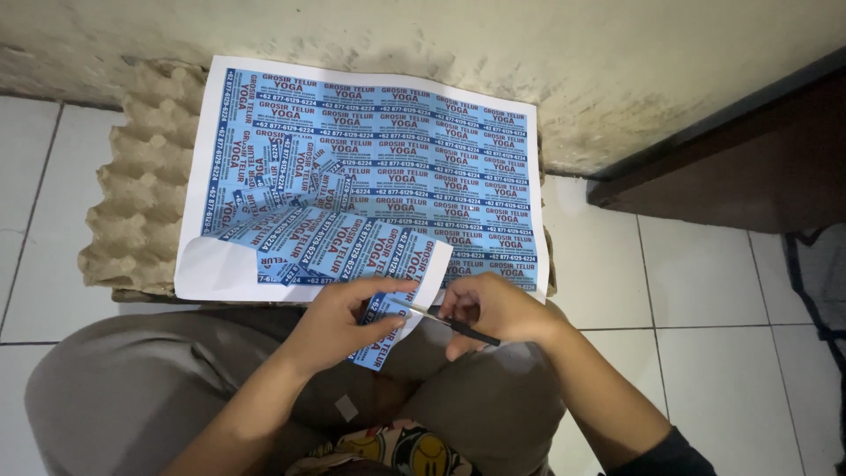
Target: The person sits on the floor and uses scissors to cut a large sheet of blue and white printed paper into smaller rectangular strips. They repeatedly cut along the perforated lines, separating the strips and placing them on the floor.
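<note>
My left hand [339,322] pinches a strip of blue printed labels [388,308] above my lap. My right hand [493,310] grips black-handled scissors [445,322], whose blades meet the strip's right edge. Just beyond my hands a large sheet of the same blue labels [414,150] lies on a cardboard egg tray [141,203]. Several cut label strips [300,203] are piled loosely on the sheet's lower left part. One corner of the sheet [211,269] shows its white back.
The egg tray rests on a white tiled floor [705,308] against a stained plaster wall [441,35]. A dark wooden door frame [731,176] runs at the right. My grey trousers [132,388] fill the bottom of the view.
</note>
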